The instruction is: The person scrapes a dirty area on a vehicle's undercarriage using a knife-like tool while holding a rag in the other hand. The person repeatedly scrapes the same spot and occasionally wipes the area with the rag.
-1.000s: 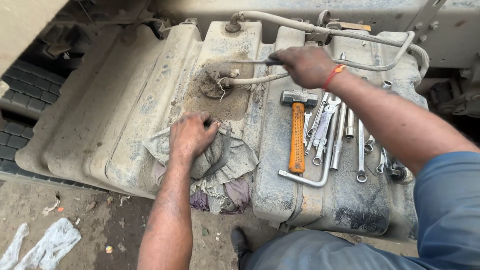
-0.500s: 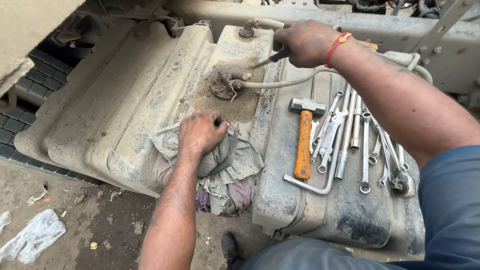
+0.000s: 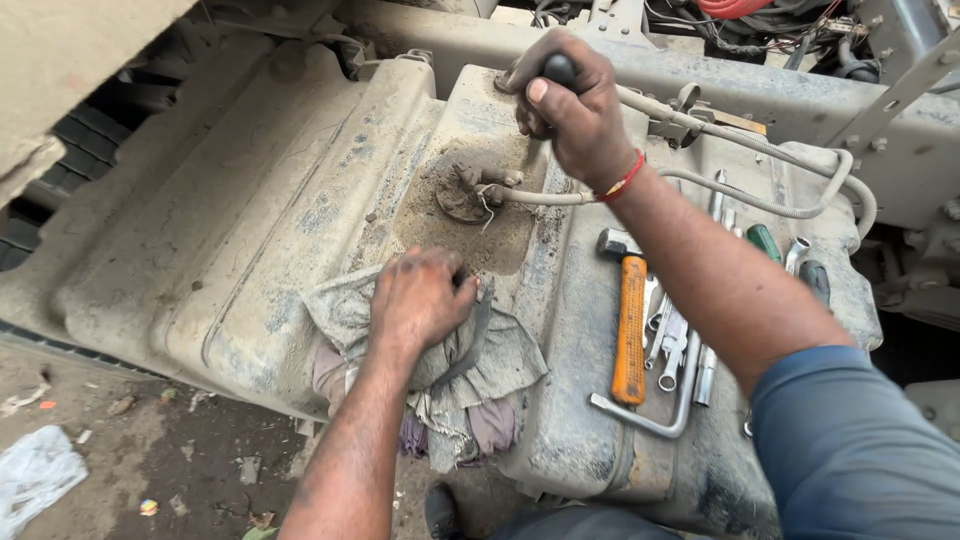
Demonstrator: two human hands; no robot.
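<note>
My right hand [image 3: 575,105] is closed around the black handle of a screwdriver [image 3: 558,72], held upright above a dirt-caked fitting [image 3: 468,190] on top of a dusty fuel tank [image 3: 250,230]. The tool's tip is hidden behind my hand. My left hand [image 3: 420,300] presses down on a grimy rag [image 3: 480,375] lying over the tank's front edge, fingers curled into the cloth. A grey hose [image 3: 760,200] runs from the fitting toward the right.
An orange-handled hammer [image 3: 630,325], several spanners [image 3: 675,340] and an L-shaped wrench [image 3: 650,415] lie on the tank's right part. A vehicle frame rail [image 3: 800,90] crosses behind. Dirt ground with litter [image 3: 40,470] lies below left.
My right hand has moved left and up with the screwdriver, now standing it above the fitting. My left hand stays on the rag. The camera has come closer.
</note>
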